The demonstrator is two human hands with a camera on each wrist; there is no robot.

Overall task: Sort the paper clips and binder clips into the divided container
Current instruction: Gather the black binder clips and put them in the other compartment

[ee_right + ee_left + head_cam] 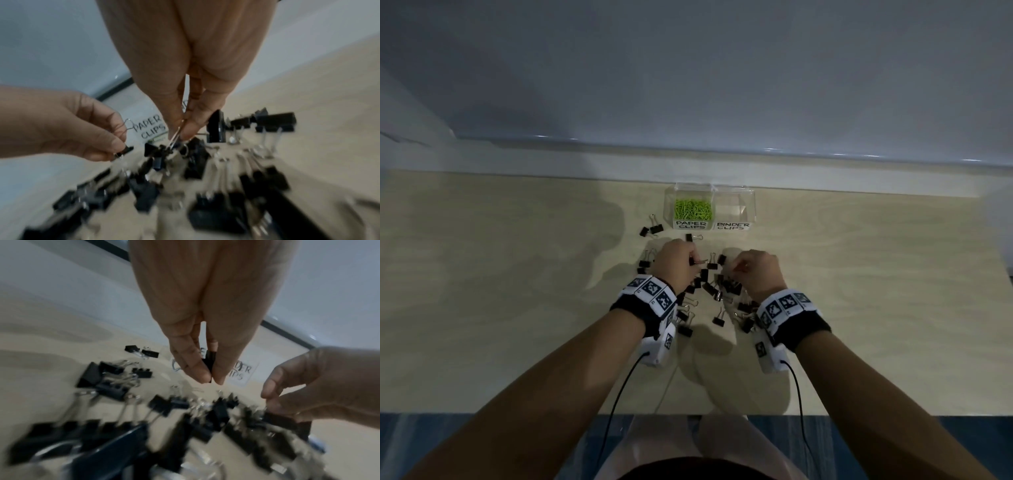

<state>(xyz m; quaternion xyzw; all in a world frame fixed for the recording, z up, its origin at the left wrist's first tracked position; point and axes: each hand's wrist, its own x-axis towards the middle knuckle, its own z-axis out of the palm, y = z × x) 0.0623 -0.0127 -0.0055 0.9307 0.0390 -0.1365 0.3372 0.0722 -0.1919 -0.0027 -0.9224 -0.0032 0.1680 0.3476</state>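
Observation:
A clear divided container (751, 205) stands at the back of the wooden table. Its left half, labelled PAPER CLIPS, holds green paper clips (692, 209); its right half, labelled BINDER CLIPS (732, 226), looks empty. Black binder clips (709, 291) lie piled between my wrists. My left hand (690, 258) pinches a small black binder clip (208, 366) between thumb and fingers just above the pile. My right hand (736, 270) pinches the silver wire handles (175, 136) of another binder clip (154, 149) that hangs over the pile.
Two stray binder clips (650, 229) lie left of the container, and one more (693, 237) sits just in front of it. A pale wall ledge (722, 164) runs behind the table. Wrist camera cables (619, 394) trail toward the table's front edge.

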